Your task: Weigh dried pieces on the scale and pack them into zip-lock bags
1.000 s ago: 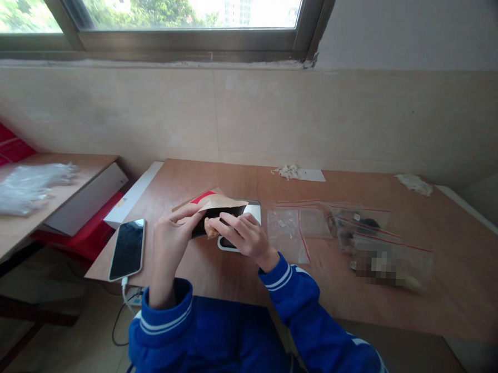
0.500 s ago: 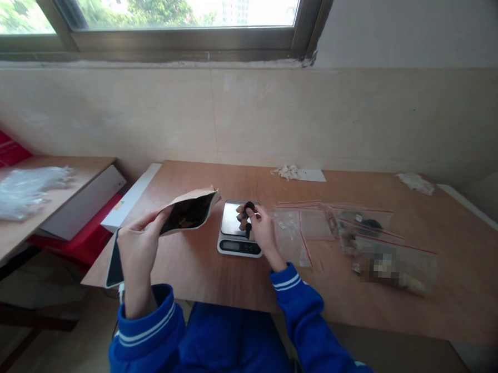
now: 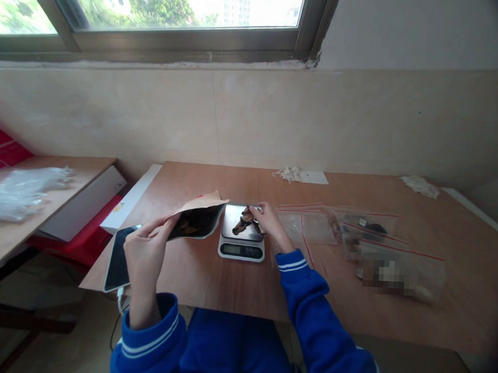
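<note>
Currently our left hand (image 3: pixel 145 253) pinches the open kraft pouch (image 3: pixel 197 217), tilted beside the scale (image 3: pixel 242 234); our right hand (image 3: pixel 272 224) rests loosely on dried pieces (image 3: pixel 244 222) on its pan. Risks: pouch spilling onto the table (image 3: pixel 211 279), pieces nudged off the pan

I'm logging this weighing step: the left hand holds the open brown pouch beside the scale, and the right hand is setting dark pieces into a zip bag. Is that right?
Not quite. The head view shows the right hand setting the dark pieces on the scale, not into a zip bag; the zip bags lie flat to its right. The left hand does hold the open brown pouch beside the scale.
</note>
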{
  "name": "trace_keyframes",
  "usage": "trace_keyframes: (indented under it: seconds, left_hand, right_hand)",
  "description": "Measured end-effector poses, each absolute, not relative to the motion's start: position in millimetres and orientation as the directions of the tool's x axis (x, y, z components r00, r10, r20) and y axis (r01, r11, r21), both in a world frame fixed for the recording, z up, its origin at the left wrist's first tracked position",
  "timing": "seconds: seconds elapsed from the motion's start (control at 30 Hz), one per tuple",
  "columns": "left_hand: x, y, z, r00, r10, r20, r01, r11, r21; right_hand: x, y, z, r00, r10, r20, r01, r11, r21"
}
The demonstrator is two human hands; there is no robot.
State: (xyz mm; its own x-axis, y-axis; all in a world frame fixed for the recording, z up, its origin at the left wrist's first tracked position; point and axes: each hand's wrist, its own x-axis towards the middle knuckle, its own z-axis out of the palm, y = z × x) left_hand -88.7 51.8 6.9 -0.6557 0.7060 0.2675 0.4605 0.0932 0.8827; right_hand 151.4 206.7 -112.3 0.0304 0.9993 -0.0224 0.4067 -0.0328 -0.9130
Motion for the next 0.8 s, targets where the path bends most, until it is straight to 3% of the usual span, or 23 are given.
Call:
trace_keyframes:
  seconds: [0.6,0.8]
  left_hand:
    - [-84,49,7,-0.658,0.708,0.256,0.443,0.089,0.892]
    - [-85,49,5,-0.664,0.698,0.269,0.453,0.088,0.887]
  right_hand:
    - [154,187,-96,-0.221,0.972,0.085,0.520,0.191,-0.833]
    - [157,199,-104,-0.150,0.988,0.037,0.427,0.098,-0.899]
